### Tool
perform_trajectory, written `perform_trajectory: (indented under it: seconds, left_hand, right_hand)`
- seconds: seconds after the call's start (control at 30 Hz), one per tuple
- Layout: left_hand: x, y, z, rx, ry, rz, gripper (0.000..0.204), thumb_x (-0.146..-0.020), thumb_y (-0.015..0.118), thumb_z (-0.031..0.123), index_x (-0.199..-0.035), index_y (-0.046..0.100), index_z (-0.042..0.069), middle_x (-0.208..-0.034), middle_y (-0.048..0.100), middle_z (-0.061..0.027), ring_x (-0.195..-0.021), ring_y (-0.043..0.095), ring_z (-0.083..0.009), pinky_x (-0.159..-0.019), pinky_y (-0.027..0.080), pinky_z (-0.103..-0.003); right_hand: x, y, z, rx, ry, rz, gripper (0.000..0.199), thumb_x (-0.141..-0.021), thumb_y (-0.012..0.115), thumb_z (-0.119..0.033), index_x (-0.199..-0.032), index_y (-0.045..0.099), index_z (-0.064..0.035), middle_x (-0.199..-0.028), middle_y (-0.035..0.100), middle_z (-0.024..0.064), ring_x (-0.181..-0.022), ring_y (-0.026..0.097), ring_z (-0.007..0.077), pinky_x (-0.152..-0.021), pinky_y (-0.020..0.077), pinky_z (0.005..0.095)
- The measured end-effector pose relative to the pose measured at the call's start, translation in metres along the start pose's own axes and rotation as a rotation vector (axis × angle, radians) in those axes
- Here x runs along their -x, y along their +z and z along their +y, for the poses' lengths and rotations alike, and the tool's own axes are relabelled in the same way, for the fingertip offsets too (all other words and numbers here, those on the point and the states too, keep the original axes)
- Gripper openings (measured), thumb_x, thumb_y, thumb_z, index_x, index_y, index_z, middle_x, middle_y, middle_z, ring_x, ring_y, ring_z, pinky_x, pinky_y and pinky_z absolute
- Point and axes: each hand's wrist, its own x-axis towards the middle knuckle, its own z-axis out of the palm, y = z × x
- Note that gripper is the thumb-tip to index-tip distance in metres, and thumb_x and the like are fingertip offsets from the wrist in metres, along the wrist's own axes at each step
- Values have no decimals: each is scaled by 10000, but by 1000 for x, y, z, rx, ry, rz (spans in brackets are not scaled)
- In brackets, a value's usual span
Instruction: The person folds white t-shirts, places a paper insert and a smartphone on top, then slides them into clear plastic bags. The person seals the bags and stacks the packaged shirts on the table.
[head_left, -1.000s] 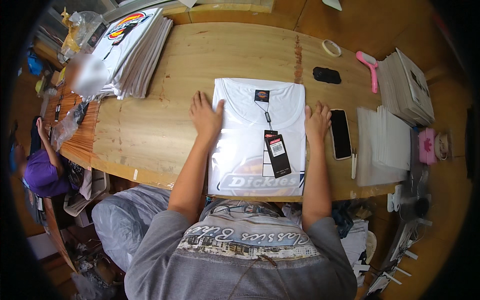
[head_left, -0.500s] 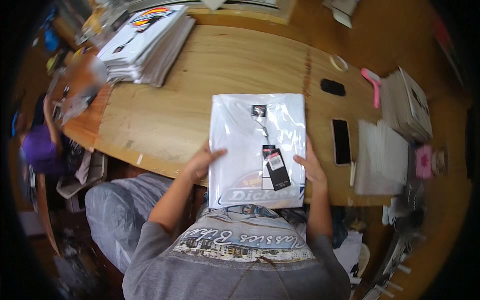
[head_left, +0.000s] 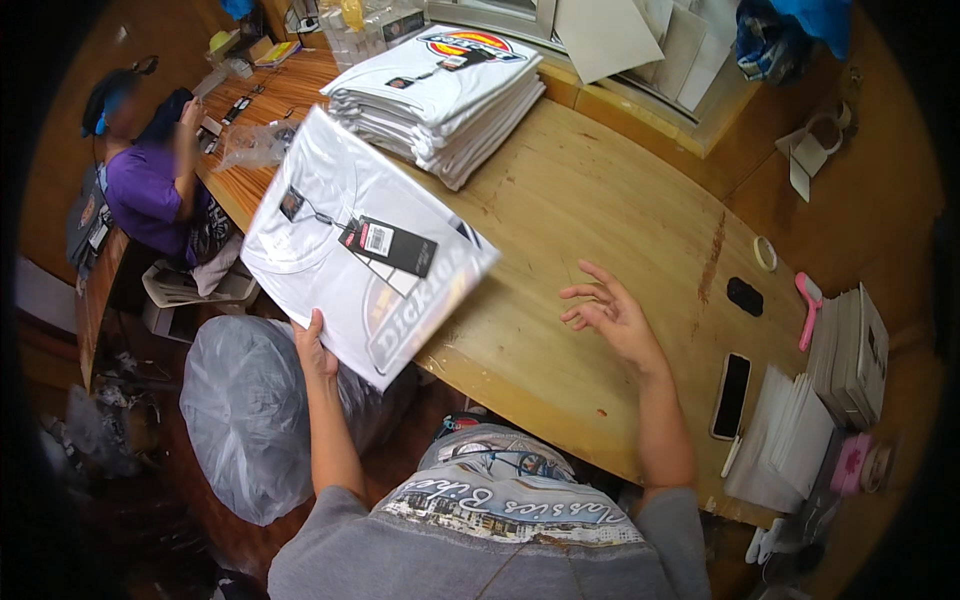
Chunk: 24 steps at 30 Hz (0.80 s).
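My left hand (head_left: 316, 350) grips the near edge of a folded white shirt (head_left: 340, 270) with a black hang tag (head_left: 390, 245), holding it up over the table's left front corner. My right hand (head_left: 610, 315) hovers open above the wooden table (head_left: 590, 210), fingers spread, holding nothing. A stack of folded white shirts (head_left: 440, 90) with a colourful print on top lies at the table's far left, just beyond the held shirt.
A large clear plastic bag (head_left: 250, 410) stands on the floor at my left. Another person in purple (head_left: 150, 190) sits at far left. On the right lie a phone (head_left: 731, 395), a black item (head_left: 745, 296), a tape roll (head_left: 765, 253), a pink tool (head_left: 806, 310) and paper stacks (head_left: 850, 350).
The shirt was lifted off the table and swung left, held only by my left hand. My right hand let go and opened over the table.
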Motion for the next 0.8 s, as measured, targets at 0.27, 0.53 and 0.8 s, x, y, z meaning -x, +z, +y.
perform_trajectory:
  seconds: [0.27, 0.53, 0.8]
  left_hand:
    - [-78, 0, 53, -1539, -600, -132, 417, -794, 500, 360, -788, 589, -47, -596, 579, -169, -700, 599, -327, -658, 474, -360]
    - [-251, 151, 83, -1539, 662, -81, 300, -811, 452, 273, -827, 584, 5, -820, 570, -213, -791, 532, -371, -692, 402, -421]
    - [-360, 220, 60, -1755, 231, -180, 449, -691, 620, 383, -814, 585, -47, -876, 572, -238, -841, 555, -351, -718, 427, -395]
  right_hand:
    - [-146, 12, -26, -192, 11, 75, 400, -835, 460, -88, -1190, 336, 48, -954, 540, 133, -784, 550, 154, -705, 455, 248]
    - [-287, 51, -24, -456, 96, 253, 428, -802, 499, -100, -1160, 330, 65, -962, 516, 126, -874, 514, 189, -777, 421, 284]
    - [-308, 66, -35, -734, 188, 324, 287, -815, 493, -105, -1041, 406, 49, -983, 487, 177, -873, 509, 287, -814, 414, 409]
